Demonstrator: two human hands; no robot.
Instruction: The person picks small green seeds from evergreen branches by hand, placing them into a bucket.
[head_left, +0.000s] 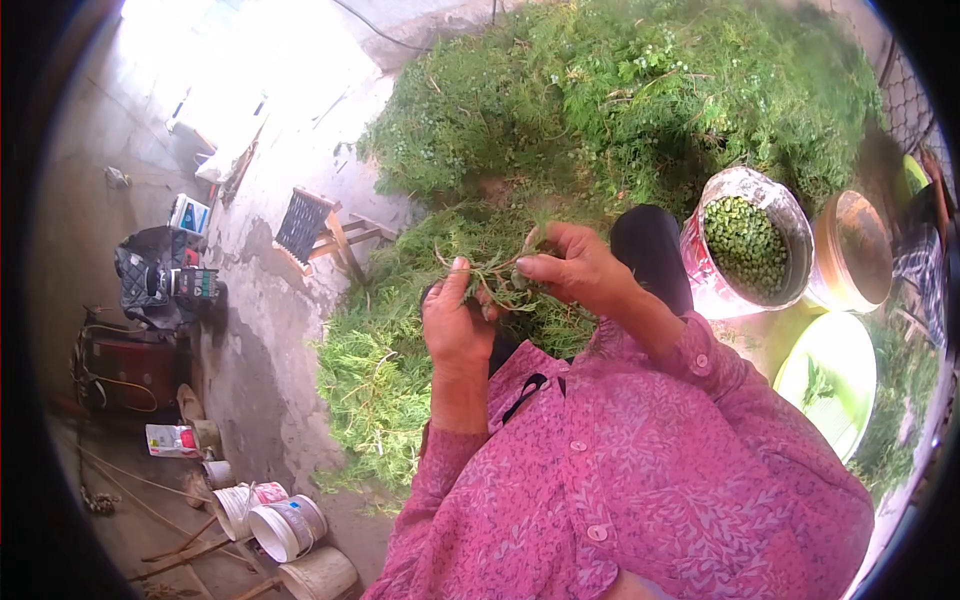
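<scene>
My left hand (458, 318) is closed around a thin twig of a leafy evergreen branch (490, 272), thumb pointing up along it. Across from it, my right hand (575, 265) pinches the same branch between thumb and fingers; whether a berry is in that pinch is too small to tell. Loose green cuttings (375, 390) lie beneath and around both hands. To the right of my right hand, a white-and-red bucket (700, 270) holds many small green berries (745, 245).
A large heap of evergreen branches (620, 110) rises at the back. Beside the bucket stand a tan bucket (853, 250) and a pale green basin (850, 380). Left are a small folding stool (305, 228), a red box (130, 368) and several white buckets (285, 528). Another person's arm (938, 190) shows far right.
</scene>
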